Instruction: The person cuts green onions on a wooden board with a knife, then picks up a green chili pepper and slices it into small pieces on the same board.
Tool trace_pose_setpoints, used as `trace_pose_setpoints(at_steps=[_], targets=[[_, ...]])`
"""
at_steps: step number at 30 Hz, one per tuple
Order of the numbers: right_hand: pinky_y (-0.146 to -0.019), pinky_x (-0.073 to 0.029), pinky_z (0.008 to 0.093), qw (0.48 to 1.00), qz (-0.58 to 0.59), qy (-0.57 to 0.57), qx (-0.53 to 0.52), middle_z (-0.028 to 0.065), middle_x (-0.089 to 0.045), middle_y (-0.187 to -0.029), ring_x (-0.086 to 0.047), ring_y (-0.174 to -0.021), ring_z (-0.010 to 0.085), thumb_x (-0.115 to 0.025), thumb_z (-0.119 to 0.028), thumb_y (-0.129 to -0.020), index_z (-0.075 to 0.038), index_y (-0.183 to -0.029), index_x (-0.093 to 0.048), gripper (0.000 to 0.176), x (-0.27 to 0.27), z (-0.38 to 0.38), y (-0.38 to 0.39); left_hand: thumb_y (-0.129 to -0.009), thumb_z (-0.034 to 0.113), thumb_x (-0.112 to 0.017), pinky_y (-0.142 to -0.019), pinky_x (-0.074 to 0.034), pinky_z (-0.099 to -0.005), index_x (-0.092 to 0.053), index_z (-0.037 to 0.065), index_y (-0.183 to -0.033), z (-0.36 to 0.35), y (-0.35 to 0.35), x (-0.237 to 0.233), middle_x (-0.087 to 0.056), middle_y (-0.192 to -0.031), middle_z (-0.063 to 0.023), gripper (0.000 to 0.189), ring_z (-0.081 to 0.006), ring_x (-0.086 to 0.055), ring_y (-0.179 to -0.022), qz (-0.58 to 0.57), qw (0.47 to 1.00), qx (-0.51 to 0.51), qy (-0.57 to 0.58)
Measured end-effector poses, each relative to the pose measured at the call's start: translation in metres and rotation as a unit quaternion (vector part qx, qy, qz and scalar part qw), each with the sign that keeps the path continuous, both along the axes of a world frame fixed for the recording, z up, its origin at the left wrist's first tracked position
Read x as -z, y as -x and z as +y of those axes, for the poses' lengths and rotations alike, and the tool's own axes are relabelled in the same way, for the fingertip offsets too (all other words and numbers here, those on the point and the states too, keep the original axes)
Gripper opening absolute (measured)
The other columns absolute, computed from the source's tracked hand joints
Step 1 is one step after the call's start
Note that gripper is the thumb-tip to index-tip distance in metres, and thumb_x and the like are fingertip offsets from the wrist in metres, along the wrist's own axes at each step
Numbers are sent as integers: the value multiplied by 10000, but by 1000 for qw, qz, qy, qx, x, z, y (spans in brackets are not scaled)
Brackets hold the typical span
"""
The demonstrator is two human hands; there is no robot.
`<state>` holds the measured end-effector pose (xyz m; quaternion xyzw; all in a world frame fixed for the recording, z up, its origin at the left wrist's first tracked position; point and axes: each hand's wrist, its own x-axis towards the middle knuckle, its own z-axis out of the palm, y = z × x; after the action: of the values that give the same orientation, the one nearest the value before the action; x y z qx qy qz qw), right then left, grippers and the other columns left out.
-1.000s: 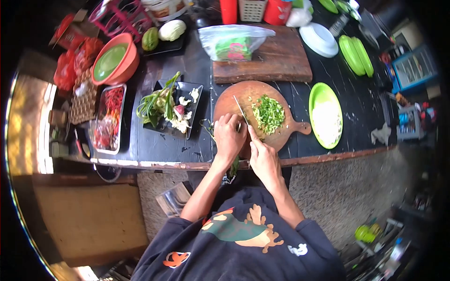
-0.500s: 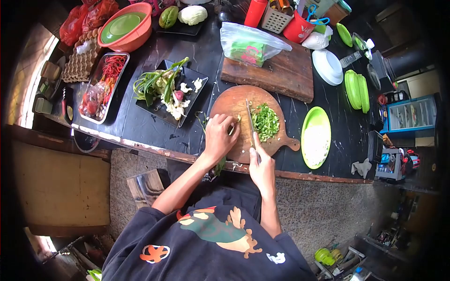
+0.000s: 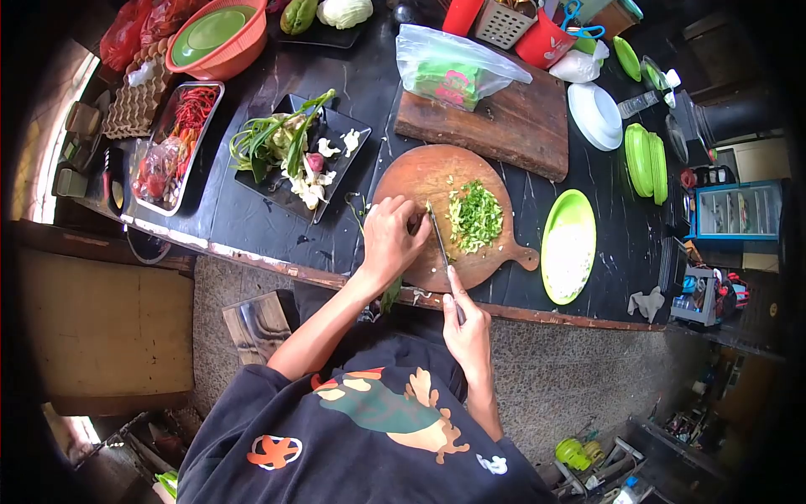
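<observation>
A knife (image 3: pixel 440 244) is gripped by my right hand (image 3: pixel 468 329), its blade slanting up and left over the round wooden board (image 3: pixel 403 181). My left hand (image 3: pixel 392 238) rests on the board's left part with fingers curled around a small green piece (image 3: pixel 429 207), which shows at the fingertips beside the blade. Right of the blade lies a pile of chopped greens (image 3: pixel 476 217). Further left, a black square plate (image 3: pixel 336 126) holds leafy stalks (image 3: pixel 290 143), pale peelings and a small reddish bulb (image 3: pixel 316 162).
Right of the board sits a green oval plate (image 3: pixel 547 252) with white contents. Behind it is a thick wooden block (image 3: pixel 520 126) bearing a plastic bag (image 3: pixel 453 71). A tray of red chillies (image 3: pixel 196 109) and an orange basin (image 3: pixel 220 52) stand at left.
The knife blade has moved left, away from the chopped pile and up to my left fingertips, tilting more. My right hand has shifted slightly down. The whole view has shifted a little.
</observation>
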<state>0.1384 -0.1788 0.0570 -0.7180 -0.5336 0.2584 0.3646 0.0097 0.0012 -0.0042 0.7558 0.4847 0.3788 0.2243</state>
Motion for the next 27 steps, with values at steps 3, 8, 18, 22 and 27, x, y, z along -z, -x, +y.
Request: trace_pose_setpoints(at_steps=[3,8,18,22,27], targets=[[-825,-628,464,996,25,82,11,334,-780,-1148,-835,-986,437,-645,-106,-1149,-137,-1669,-616,522,-11,5,0,-901,159,-872,-761,-543,-462,-761,58,-876,0,-1,-3,-680,-815,-83,153,-317,-684,-809,-4,1000,2,0],[-839,-625,483,998,27,58,-14,346,-770,-1094,-791,-1047,493,-635,-94,-1146,-131,-1662,-615,517,-11,25,-7,-898,159,-874,-764,-544,-464,-757,54,-870,2,2,-6,-685,-817,-85,160,-320,-688,-813,-7,1000,15,5],[-879,-597,568,996,34,79,-34,374,-739,-1118,-734,-1091,556,-617,-133,-1146,-173,-1677,-599,533,8,82,-2,-894,175,-882,-768,-543,-472,-739,48,-859,1,0,-4,-699,-827,-109,194,-343,-703,-830,-6,1000,5,5],[-946,-632,554,999,4,36,-22,333,-749,-1308,-741,-1184,524,-622,-128,-1140,-140,-1669,-604,529,6,63,7,-903,180,-880,-758,-542,-470,-736,48,-862,-1,-1,-2,-702,-831,-119,199,-346,-705,-819,-19,999,-12,26],[-893,-632,575,999,-15,51,1,340,-768,-1219,-760,-1114,525,-622,-145,-1145,-200,-1687,-590,546,2,44,9,-910,177,-867,-746,-535,-467,-710,44,-848,0,0,-2,-686,-826,-123,215,-349,-690,-795,-11,1000,6,-11]])
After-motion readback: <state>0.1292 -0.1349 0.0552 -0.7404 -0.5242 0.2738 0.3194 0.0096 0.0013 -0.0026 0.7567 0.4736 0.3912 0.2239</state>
